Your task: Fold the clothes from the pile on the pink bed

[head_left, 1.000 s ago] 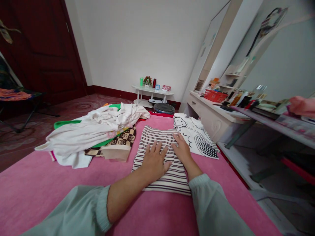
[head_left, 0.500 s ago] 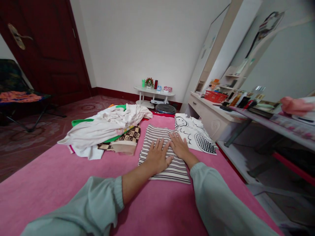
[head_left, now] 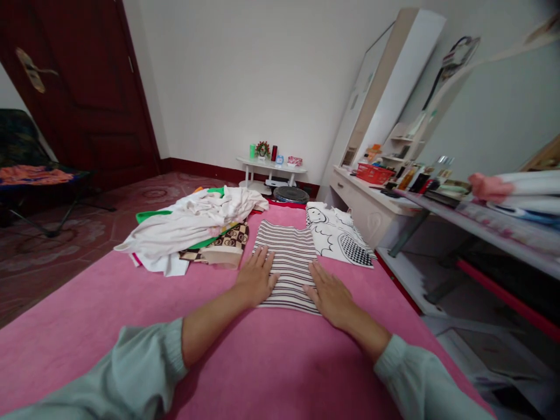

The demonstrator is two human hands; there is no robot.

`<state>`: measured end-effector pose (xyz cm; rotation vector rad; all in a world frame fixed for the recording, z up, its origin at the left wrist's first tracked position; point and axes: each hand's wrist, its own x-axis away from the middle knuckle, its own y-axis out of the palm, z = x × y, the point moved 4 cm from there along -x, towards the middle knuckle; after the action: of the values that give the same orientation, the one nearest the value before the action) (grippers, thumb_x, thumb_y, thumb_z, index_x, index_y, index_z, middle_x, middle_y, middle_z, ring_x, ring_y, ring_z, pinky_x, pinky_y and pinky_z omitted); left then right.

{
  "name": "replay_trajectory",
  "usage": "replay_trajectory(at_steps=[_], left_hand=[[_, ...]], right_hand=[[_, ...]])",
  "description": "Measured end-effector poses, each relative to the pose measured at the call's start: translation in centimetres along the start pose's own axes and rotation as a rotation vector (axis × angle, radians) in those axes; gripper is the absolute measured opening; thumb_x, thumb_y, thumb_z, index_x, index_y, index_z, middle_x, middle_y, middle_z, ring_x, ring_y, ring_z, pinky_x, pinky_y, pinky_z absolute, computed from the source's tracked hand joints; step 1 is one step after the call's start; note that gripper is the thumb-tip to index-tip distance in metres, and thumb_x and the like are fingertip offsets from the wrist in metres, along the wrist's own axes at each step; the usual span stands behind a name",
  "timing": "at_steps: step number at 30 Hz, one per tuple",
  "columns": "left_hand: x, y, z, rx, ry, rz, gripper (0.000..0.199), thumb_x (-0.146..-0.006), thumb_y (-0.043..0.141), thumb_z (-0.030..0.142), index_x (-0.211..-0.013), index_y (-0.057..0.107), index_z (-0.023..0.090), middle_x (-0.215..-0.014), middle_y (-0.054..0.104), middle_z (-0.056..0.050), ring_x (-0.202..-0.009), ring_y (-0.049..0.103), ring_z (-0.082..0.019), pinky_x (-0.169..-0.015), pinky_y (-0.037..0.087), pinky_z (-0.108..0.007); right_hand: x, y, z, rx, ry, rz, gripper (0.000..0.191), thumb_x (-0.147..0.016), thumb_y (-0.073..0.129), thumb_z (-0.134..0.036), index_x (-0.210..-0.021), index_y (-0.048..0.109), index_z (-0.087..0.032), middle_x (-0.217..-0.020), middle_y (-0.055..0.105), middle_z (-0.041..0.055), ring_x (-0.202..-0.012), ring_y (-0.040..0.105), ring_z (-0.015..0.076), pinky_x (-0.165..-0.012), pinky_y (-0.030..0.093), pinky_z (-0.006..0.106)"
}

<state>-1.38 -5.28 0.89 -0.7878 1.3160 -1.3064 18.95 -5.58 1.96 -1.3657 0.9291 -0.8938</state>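
A folded striped garment [head_left: 289,265], cream with dark lines, lies flat on the pink bed cover [head_left: 236,367]. On its left edge rests my left hand [head_left: 257,277], open, fingers stretched forward. My right hand [head_left: 331,291] is open too, with its fingertips on the garment's right edge and the palm over the cover. Just beyond, to the right, is a folded white garment with black cartoon print [head_left: 339,236]. Left of the striped one sits a loose heap of white clothes [head_left: 192,224], with a brown checked garment [head_left: 230,245] partly under it.
A dressing table [head_left: 361,195] with a red basket [head_left: 374,173] and bottles stands along the right side. At the far end are a low white table [head_left: 271,166] and a dark round object [head_left: 291,194]. A folding chair [head_left: 39,181] stands left near the door [head_left: 83,87].
My hands have slid apart and back toward me, from the garment's middle to its left and right edges. The view has shifted slightly.
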Motion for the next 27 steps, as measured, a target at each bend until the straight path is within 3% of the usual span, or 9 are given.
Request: replay_trajectory(at_steps=[2, 5, 7, 9, 14, 19, 21, 23, 27], left_hand=[[1.4, -0.4, 0.2, -0.017, -0.011, -0.013, 0.065, -0.093, 0.034, 0.048, -0.145, 0.033, 0.008, -0.154, 0.021, -0.017, -0.143, 0.016, -0.03, -0.115, 0.018, -0.044], [3.0, -1.3, 1.1, -0.048, -0.014, -0.014, 0.064, -0.093, 0.037, 0.045, -0.141, 0.038, 0.003, -0.15, 0.029, -0.022, -0.141, 0.023, -0.032, -0.113, 0.023, -0.043], [3.4, -2.1, 1.6, -0.071, -0.014, 0.005, 0.057, -0.093, 0.037, 0.041, -0.134, 0.046, 0.002, -0.143, 0.04, -0.023, -0.134, 0.034, -0.033, -0.108, 0.03, -0.044], [3.4, -2.8, 1.8, -0.075, -0.006, 0.018, 0.047, -0.093, 0.037, 0.037, -0.121, 0.057, 0.006, -0.129, 0.053, -0.021, -0.121, 0.046, -0.031, -0.1, 0.039, -0.043], [2.8, -3.6, 0.6, -0.007, 0.008, 0.014, 0.031, -0.093, 0.037, 0.027, -0.097, 0.066, 0.015, -0.099, 0.062, -0.012, -0.099, 0.054, -0.024, -0.086, 0.046, -0.036], [2.6, -3.7, -0.2, 0.019, 0.021, 0.028, 0.029, -0.092, 0.038, 0.022, -0.091, 0.066, 0.015, -0.097, 0.062, -0.012, -0.096, 0.054, -0.025, -0.082, 0.047, -0.036], [2.5, -3.9, -0.4, 0.041, 0.016, 0.009, 0.026, -0.09, 0.04, 0.02, -0.089, 0.066, 0.016, -0.096, 0.063, -0.011, -0.096, 0.055, -0.024, -0.081, 0.047, -0.035], [2.4, -4.3, -0.8, 0.071, -0.024, 0.013, 0.024, -0.089, 0.043, 0.02, -0.089, 0.067, 0.018, -0.098, 0.063, -0.009, -0.097, 0.056, -0.023, -0.081, 0.047, -0.032], [2.3, -5.8, -2.3, 0.075, -0.27, 0.052, 0.028, -0.085, 0.051, 0.03, -0.109, 0.06, 0.017, -0.106, 0.063, -0.011, -0.097, 0.06, -0.025, -0.078, 0.048, -0.034]], right_hand=[[-0.1, -1.8, -0.6, 0.067, 0.019, -0.033, 0.056, -0.093, 0.039, -0.041, -0.139, 0.044, -0.01, -0.147, 0.039, 0.0176, -0.135, 0.036, 0.0291, -0.109, 0.026, 0.048], [-1.5, -5.0, -2.9, 0.135, 0.03, -0.027, 0.035, -0.088, 0.047, -0.03, -0.106, 0.069, -0.008, -0.113, 0.065, 0.0213, -0.11, 0.058, 0.0311, -0.101, 0.035, 0.046], [-3.4, -6.6, -5.0, 0.073, -0.022, 0.035, 0.031, -0.088, 0.047, -0.028, -0.096, 0.071, -0.011, -0.103, 0.068, 0.0182, -0.103, 0.061, 0.0279, -0.094, 0.04, 0.039], [-5.9, -7.3, -7.0, -0.054, -0.116, 0.108, 0.03, -0.089, 0.046, -0.028, -0.104, 0.069, -0.014, -0.11, 0.067, 0.0138, -0.106, 0.059, 0.0236, -0.093, 0.041, 0.033], [-12.6, -4.7, -10.4, -0.195, -0.253, 0.203, 0.052, -0.092, 0.042, -0.033, -0.141, 0.04, -0.015, -0.145, 0.042, 0.0128, -0.134, 0.037, 0.0211, -0.108, 0.027, 0.036], [-17.4, -0.7, -9.9, -0.124, -0.129, -0.015, 0.059, -0.096, 0.021, -0.052, -0.149, 0.023, -0.026, -0.157, 0.016, 0.0063, -0.144, 0.013, 0.0229, -0.111, 0.014, 0.052], [-18.6, -0.8, -9.6, -0.118, -0.102, -0.083, 0.06, -0.095, 0.02, -0.055, -0.147, 0.027, -0.026, -0.156, 0.02, 0.0065, -0.143, 0.018, 0.0236, -0.11, 0.019, 0.051], [-19.6, -1.7, -9.9, -0.12, -0.094, -0.108, 0.057, -0.095, 0.025, -0.054, -0.141, 0.041, -0.024, -0.149, 0.038, 0.0093, -0.136, 0.034, 0.0239, -0.105, 0.03, 0.044], [-19.9, -2.8, -11.4, -0.071, 0.032, 0.0, 0.055, -0.094, 0.029, -0.046, -0.125, 0.057, -0.009, -0.122, 0.059, 0.0216, -0.113, 0.055, 0.0299, -0.091, 0.041, 0.04]])
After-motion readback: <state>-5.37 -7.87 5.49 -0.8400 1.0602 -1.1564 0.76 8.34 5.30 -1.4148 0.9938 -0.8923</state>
